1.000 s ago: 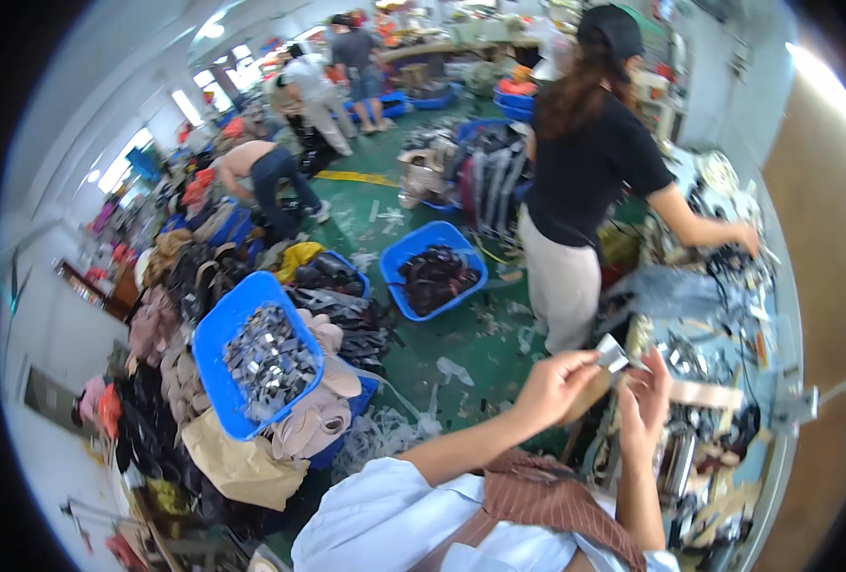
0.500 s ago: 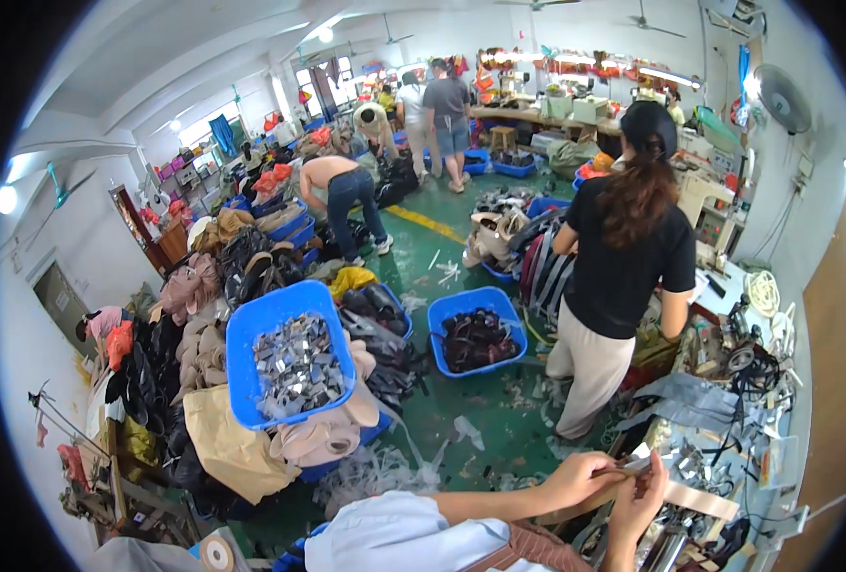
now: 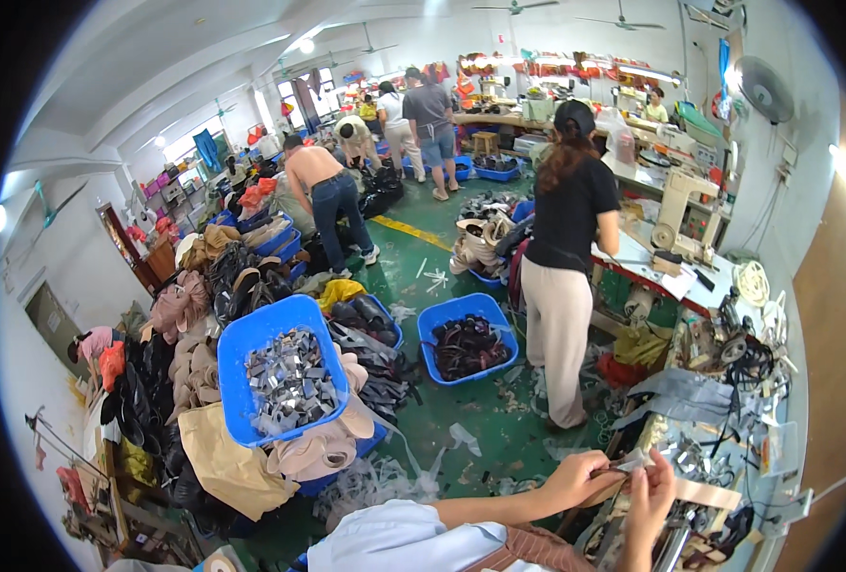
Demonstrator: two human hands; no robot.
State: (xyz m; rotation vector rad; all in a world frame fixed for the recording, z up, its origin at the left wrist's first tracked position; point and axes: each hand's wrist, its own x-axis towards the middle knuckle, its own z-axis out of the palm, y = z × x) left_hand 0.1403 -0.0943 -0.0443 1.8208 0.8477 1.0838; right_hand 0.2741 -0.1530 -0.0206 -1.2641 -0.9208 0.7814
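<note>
Bench [image 3: 728, 496] at five o'clock is carrying scraps. Left hand [image 3: 585, 477] and right hand [image 3: 653, 496] are both pinching a small grey strip [image 3: 630, 463] between them; appearing light and limp, best gripped at its ends.

no readable label, sign or screen can be made out. a clear plastic packet [image 3: 771, 448] is seen lying flat on the cluttered surface [image 3: 728, 419] at the right. a pale rectangular plate [image 3: 790, 154] is fixed on the right wall below the fan.
</note>
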